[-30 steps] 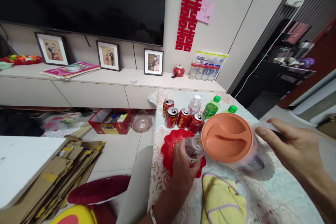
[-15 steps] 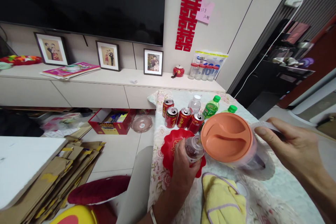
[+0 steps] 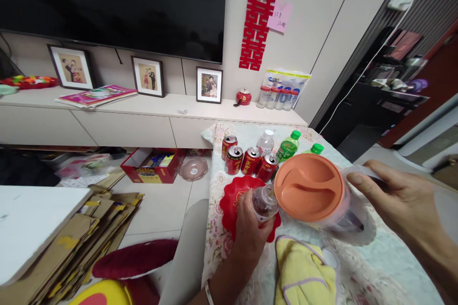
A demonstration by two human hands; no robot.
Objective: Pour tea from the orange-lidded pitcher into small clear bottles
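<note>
My left hand (image 3: 248,228) is wrapped round a clear plastic bottle (image 3: 264,205) with dark liquid inside, held over a red scalloped plate (image 3: 229,198). In my right hand (image 3: 397,195) is the handle of a clear pitcher (image 3: 339,224) with an orange lid (image 3: 309,188). The pitcher is tilted left, its spout side at the bottle's mouth, where a thin brownish stream seems to show. Some dark liquid lies in the pitcher's lower part. Close behind the plate stand several red drink cans (image 3: 251,159). Below the pitcher lies a folded yellow cloth (image 3: 306,271).
A clear bottle with a white cap (image 3: 265,141) and green-capped bottles (image 3: 289,145) stand at the back of the flowered tablecloth (image 3: 222,243). Beyond is a low white cabinet (image 3: 150,109) with photo frames. Left on the floor are flattened cardboard (image 3: 71,238) and a red box (image 3: 150,174).
Both hands, the bottle and the pitcher keep nearly the same place. The dark liquid in the bottle looks slightly higher and more stirred up.
</note>
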